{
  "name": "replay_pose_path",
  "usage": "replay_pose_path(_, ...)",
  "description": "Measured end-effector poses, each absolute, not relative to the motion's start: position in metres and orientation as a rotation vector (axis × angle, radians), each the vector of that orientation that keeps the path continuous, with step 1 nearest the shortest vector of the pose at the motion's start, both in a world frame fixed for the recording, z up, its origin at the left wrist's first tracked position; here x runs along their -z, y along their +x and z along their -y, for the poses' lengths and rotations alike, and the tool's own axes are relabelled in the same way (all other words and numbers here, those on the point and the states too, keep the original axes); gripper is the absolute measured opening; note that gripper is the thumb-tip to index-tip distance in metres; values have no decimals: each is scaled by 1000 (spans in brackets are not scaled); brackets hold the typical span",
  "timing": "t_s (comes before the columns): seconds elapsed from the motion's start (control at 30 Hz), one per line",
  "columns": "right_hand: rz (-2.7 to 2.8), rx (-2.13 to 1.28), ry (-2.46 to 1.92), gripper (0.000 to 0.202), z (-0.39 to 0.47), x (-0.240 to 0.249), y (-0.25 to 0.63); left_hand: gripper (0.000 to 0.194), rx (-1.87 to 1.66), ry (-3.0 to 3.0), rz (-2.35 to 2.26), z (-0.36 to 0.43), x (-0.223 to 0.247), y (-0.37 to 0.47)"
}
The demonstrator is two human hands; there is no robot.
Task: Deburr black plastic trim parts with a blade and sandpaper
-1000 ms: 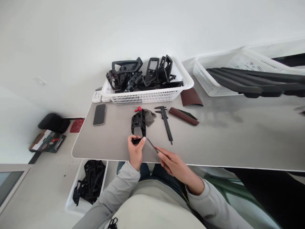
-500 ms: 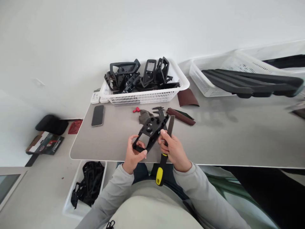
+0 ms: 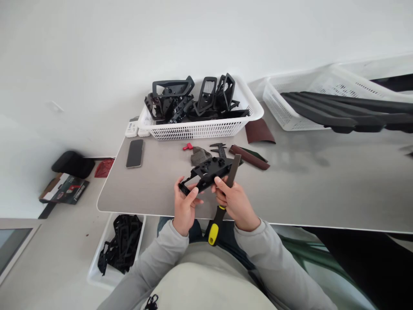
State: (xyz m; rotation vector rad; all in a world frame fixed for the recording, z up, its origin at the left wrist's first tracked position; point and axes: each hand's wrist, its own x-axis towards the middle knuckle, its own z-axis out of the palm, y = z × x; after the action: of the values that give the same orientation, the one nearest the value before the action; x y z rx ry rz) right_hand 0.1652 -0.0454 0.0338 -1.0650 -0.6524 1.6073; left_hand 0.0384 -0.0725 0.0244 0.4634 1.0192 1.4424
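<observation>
Above the table's front edge, a black plastic frame (image 3: 209,169) is gripped at its left end by my left hand (image 3: 185,209), thumb on the near side. My right hand (image 3: 237,203) is closed around a flat file (image 3: 234,168), whose black-and-yellow handle (image 3: 214,232) points down toward my lap. The thumb and fingertips of that hand also touch the frame's near side. The file's blade stands up past the right end of the frame. Just behind the frame lie a grey cloth (image 3: 200,156), a caliper (image 3: 219,149) and a small red piece (image 3: 187,147).
A white basket (image 3: 206,131) of black frames stands at the back. Brown sandpaper sheets (image 3: 260,131) lie right of it, a phone (image 3: 134,153) to the left. Long black parts (image 3: 348,112) overhang another basket at right. A floor bin (image 3: 97,267) holds more black parts.
The black frame has tilted so that its near side faces me more. My left hand turned with it. The file stays in my right hand, and the view shifted slightly.
</observation>
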Motion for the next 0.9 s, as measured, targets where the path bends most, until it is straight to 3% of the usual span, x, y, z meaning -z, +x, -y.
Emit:
replay_pose_path(0.33, 1029, -1614, -1274, 63, 58, -31, 169, 59, -1612, 672, -1085, 72, -14, 38)
replay_pose_path(0.43, 1333, -1393, -1383, 68, 67, -34, 177, 57, -1655, 749, -1101, 70, -8, 36)
replay_pose_path(0.6, 1832, -1019, -1491, 45, 84, -41, 185, 53, -1716, 939, -1080, 71, 0, 32)
replay_pose_path(0.9, 2068, -462, -1544, 41, 91, -34, 181, 51, -1756, 1100, -1063, 70, 6, 32)
